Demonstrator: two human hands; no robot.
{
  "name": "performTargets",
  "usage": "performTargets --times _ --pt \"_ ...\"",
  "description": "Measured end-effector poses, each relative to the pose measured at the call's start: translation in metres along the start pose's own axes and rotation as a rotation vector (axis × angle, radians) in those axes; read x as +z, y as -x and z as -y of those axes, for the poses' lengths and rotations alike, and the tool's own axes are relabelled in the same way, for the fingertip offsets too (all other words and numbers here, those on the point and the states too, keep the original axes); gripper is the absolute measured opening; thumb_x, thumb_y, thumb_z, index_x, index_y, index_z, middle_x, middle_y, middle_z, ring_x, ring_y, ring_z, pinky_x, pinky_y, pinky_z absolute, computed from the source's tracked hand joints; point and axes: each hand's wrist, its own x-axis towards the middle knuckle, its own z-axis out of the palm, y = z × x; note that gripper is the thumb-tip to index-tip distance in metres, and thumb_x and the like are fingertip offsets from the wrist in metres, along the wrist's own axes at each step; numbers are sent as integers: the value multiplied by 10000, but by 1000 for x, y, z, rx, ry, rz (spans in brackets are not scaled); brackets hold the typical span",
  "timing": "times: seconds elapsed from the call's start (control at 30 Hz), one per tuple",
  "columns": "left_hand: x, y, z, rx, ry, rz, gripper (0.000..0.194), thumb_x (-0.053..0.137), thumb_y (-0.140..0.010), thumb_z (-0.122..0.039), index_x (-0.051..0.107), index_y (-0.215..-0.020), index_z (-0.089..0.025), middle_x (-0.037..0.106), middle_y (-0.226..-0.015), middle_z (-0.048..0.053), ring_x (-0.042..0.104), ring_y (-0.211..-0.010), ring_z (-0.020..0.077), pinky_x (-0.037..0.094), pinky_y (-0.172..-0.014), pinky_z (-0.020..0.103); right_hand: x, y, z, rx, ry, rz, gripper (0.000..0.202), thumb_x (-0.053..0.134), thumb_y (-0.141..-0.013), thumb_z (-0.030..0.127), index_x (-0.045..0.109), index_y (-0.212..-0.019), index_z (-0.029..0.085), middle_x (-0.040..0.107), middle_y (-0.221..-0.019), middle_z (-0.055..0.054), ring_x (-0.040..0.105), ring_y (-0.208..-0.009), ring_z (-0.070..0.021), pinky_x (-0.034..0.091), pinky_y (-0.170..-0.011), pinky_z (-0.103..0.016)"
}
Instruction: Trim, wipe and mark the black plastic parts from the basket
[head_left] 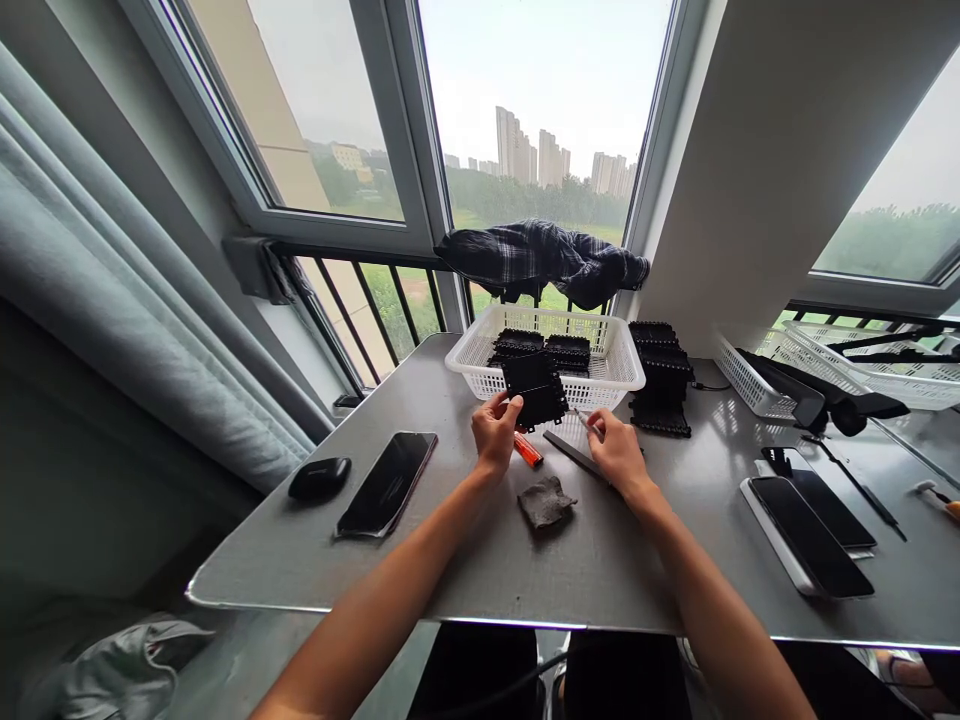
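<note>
Held up by its left edge, a flat black plastic part [534, 390] with notched edges is pinched in my left hand [495, 435], in front of a white basket [636, 375]. My right hand [619, 450] is closed on a thin pointed tool [588, 421], whose tip is close to the part's lower right corner; whether they touch I cannot tell. Beneath the hands lie an orange-red object [528, 451], a long flat dark strip like a file [571, 453], partly hidden by the right hand, and a crumpled grey cloth [546, 502].
Similar black parts [568, 352] lie in the basket, and more are stacked [660, 375] to its right. A phone [387, 484] and a black case [319, 480] are on the left; more phones [810, 535] and white baskets [750, 375] on the right. The table's front edge [525, 624] is near.
</note>
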Motion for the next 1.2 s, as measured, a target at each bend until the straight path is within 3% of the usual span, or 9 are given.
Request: performTargets --times 0.17,0.3,0.37,0.5,0.7,0.87,1.0,1.13,1.2 --pt "-1 -3 5 63 -74 35 308 607 -720 -416 696 -840 -146 632 -696 5 569 -633 131 466 -560 215 9 5 -2 54 154 158 179 559 -805 148 703 -880 223 740 -867 -76 681 -832 -230 436 -687 -266" --pt "-2 -4 6 56 -101 71 289 598 -722 -434 674 -731 -156 619 -656 4 568 -656 148 444 -581 223 11 4 -3 70 124 174 173 569 -794 153 727 -827 215 747 -858 -72 686 -828 -227 452 -699 -270" --pt "-1 -3 4 36 -79 104 293 624 -714 -438 678 -723 -150 616 -653 2 558 -644 142 435 -579 221 9 0 -1 90 -21 64 172 561 -836 240 727 -866 208 746 -870 -66 684 -810 -210 469 -708 -267" --pt "-1 2 -2 -42 -25 232 306 682 -693 -448 688 -732 -145 608 -632 -7 527 -583 121 419 -551 218 3 -8 1 139 -528 -168 452 430 -910 494 705 -1024 154 729 -852 -71 636 -630 -169 489 -589 -269" --pt "-1 6 -12 -83 -80 334 309 723 -666 -450 685 -696 -145 607 -608 -1 530 -562 128 404 -526 224 2 -12 0 103 -668 -53 366 644 -764 502 731 -814 149 719 -780 -68 643 -724 -195 506 -672 -295" --pt "0 0 -26 -109 -63 318 403 748 -655 -463 677 -923 -170 673 -741 23 618 -673 167 474 -598 246 -3 -13 9 188 -795 21 379 670 -725 537 643 -703 160 590 -567 7 506 -448 -111 397 -419 -223" --pt "-7 -25 -45 -104 -2 212 538 819 -568 -406 593 -1008 -195 678 -902 25 634 -669 131 498 -620 236 -15 -33 28 206 -866 19 376 652 -740 545 612 -744 171 527 -553 46 404 -323 -68 302 -303 -204" --pt "-9 -81 -71 34 -203 190 330 780 -609 -378 647 -819 -161 687 -769 49 659 -712 176 513 -660 267 -19 -89 50 141 -767 -30 296 619 -772 463 614 -774 166 567 -606 30 491 -360 -86 414 -335 -211" --pt "-5 -115 -81 122 -393 157 219 730 -666 -318 684 -817 -168 711 -772 61 677 -742 196 515 -704 289 -10 -123 61 211 -596 32 240 569 -816 380 629 -839 149 596 -617 11 537 -392 -99 456 -365 -205"
